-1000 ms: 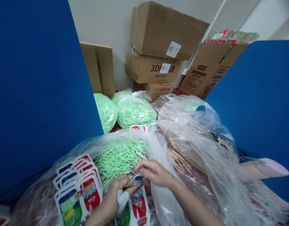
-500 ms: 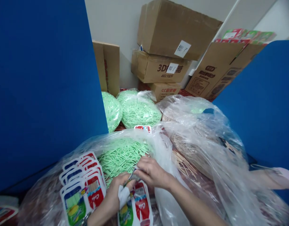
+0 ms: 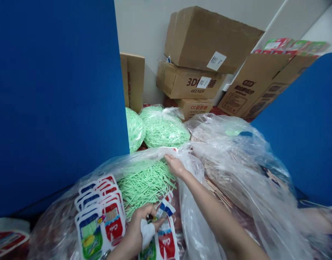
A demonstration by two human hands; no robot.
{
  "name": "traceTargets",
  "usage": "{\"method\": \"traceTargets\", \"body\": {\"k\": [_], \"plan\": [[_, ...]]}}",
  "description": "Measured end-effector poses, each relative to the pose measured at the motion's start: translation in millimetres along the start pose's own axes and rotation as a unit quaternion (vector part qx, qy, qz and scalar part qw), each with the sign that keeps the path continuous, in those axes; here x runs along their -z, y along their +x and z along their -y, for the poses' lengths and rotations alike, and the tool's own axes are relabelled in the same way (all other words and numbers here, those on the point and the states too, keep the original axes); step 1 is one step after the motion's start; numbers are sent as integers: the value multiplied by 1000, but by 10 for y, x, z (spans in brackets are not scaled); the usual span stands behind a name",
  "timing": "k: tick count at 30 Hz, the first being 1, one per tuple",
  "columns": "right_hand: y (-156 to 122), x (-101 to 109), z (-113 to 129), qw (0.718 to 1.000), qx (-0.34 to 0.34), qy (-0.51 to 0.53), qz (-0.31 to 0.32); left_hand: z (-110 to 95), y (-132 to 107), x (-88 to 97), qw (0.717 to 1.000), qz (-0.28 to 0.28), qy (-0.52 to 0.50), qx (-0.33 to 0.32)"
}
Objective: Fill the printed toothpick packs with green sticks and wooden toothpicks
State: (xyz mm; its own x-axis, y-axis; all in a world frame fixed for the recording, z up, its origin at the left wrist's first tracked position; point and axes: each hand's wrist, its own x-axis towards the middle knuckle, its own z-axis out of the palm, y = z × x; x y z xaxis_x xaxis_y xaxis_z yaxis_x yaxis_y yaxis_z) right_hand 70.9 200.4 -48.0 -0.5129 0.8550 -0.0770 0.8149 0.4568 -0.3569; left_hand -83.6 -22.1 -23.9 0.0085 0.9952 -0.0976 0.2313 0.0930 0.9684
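My left hand [image 3: 140, 225] is closed on a small printed packet [image 3: 162, 238], red, white and green, held low at the bottom centre. My right hand [image 3: 174, 165] reaches forward, fingers curled on the far rim of the clear plastic bag [image 3: 144, 159]. That bag holds a heap of green sticks [image 3: 144, 182]. A stack of printed packets [image 3: 101, 213] stands upright just left of my left hand, inside the plastic.
Blue partition panels [image 3: 55, 97] close both sides. Two tied bags of green sticks [image 3: 163, 128] lie behind. A large crumpled clear bag with pale wooden sticks [image 3: 236, 159] fills the right. Cardboard boxes [image 3: 209, 39] stack against the back wall.
My right hand left the packet and moved forward to the bag's far rim. My left hand keeps the packet, a little lower in view. The camera shifted left.
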Motion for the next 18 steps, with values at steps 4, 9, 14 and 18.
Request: {"method": "traceTargets", "body": {"k": [4, 9, 14, 18], "plan": [[-58, -46, 3, 999, -23, -46, 9, 42, -12, -7, 1000, -1, 8, 8], [-54, -135, 39, 991, -65, -114, 24, 27, -5, -29, 1000, -4, 2, -5], [41, -246, 103, 982, -88, -164, 37, 60, -14, -51, 1000, 0, 3, 4], [48, -301, 129, 977, -84, -192, 49, 117, -17, -59, 1000, 6, 4, -1]]}}
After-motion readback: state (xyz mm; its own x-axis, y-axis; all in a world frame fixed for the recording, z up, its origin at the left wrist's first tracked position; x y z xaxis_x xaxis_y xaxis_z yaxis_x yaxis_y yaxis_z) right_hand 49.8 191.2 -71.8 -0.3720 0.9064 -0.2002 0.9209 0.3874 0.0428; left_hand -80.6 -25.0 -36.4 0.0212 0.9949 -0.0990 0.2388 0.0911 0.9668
